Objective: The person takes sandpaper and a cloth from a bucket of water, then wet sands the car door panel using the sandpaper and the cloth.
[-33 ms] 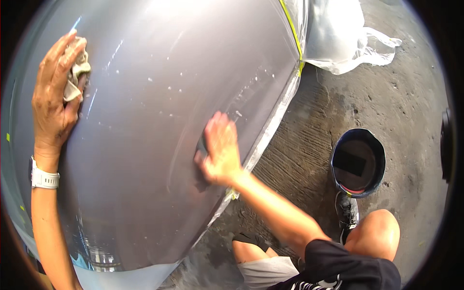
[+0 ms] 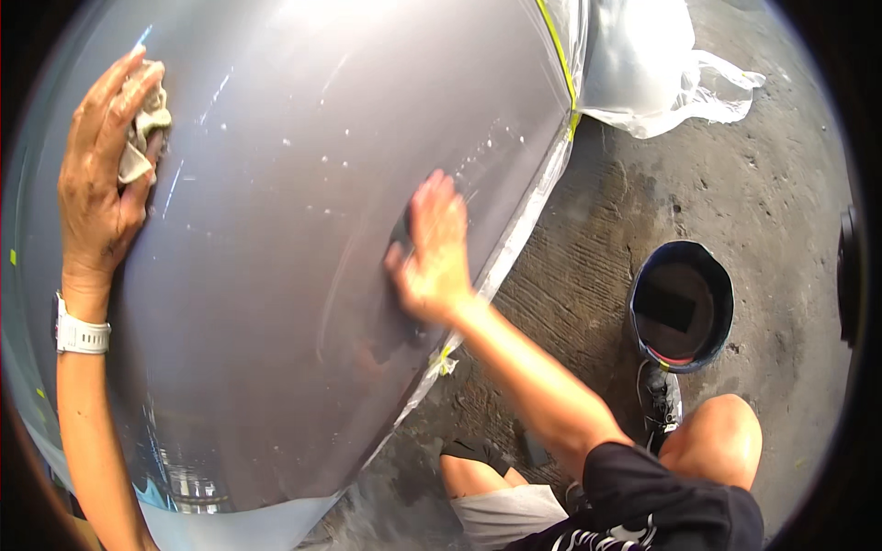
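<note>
My left hand (image 2: 99,188) is up at the far left, its fingers curled round a crumpled, wet-looking beige cloth (image 2: 140,138) against the large grey car panel (image 2: 276,275). A white watch is on that wrist. Toward the panel's right edge, my right hand (image 2: 439,248) lies flat with fingers stretched forward, slightly blurred. A dark pad (image 2: 401,228) shows between its thumb and forefinger; the palm hides the rest. White specks and wet streaks dot the panel around both hands.
Yellow tape (image 2: 558,50) and clear plastic sheeting (image 2: 643,64) border the panel's right edge. A dark bucket (image 2: 728,298) with liquid and a black rectangle inside stands on the rough concrete floor (image 2: 588,239) by my shoe (image 2: 660,399). A black round object (image 2: 847,275) is at the far right.
My right hand has slid forward and slightly right across the panel. My left hand and its cloth have shifted only slightly upward.
</note>
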A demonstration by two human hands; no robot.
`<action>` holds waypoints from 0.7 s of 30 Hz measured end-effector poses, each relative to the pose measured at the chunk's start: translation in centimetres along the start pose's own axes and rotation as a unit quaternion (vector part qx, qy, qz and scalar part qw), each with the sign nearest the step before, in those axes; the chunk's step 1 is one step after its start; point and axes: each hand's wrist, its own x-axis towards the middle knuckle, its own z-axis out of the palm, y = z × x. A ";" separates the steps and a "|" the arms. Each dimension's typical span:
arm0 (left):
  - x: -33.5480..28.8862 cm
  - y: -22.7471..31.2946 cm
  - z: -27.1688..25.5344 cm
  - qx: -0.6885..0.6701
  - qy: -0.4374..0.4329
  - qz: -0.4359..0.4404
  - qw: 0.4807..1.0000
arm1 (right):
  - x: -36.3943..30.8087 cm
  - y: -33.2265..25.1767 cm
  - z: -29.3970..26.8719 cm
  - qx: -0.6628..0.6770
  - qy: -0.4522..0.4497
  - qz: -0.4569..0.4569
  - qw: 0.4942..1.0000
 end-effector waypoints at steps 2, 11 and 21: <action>-0.4 -0.3 0.2 0.003 0.001 -0.004 1.000 | 5.6 4.8 -0.9 -0.029 0.026 0.053 0.998; -0.6 -0.7 0.3 0.011 -0.001 0.006 1.000 | -8.3 -8.7 1.7 -0.003 -0.044 0.110 0.993; -0.8 -1.0 0.3 0.018 -0.033 0.000 0.999 | 0.5 4.0 0.0 -0.064 0.025 0.230 0.971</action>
